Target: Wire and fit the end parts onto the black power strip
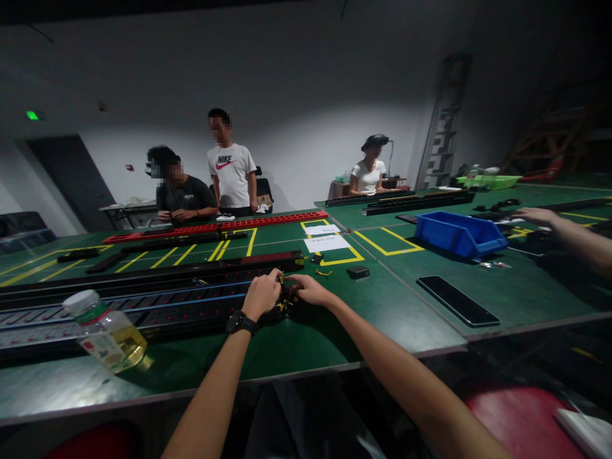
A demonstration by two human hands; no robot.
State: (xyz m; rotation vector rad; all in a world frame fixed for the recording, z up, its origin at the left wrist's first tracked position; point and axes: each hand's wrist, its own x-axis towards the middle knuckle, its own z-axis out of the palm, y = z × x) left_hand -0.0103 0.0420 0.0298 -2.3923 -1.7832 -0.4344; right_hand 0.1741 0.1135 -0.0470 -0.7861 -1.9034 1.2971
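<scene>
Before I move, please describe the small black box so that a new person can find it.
On the green table, find the blue bin to the right. Left of it and closer to you sits the small black box. It is short and blocky, while the dark-screened device nearby is long and flat.

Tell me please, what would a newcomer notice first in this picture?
The bright blue bin right of centre on the green table, and the long red frame along its far side. Nearer, the left hand and right hand meet at the end of a long black unit.
</scene>
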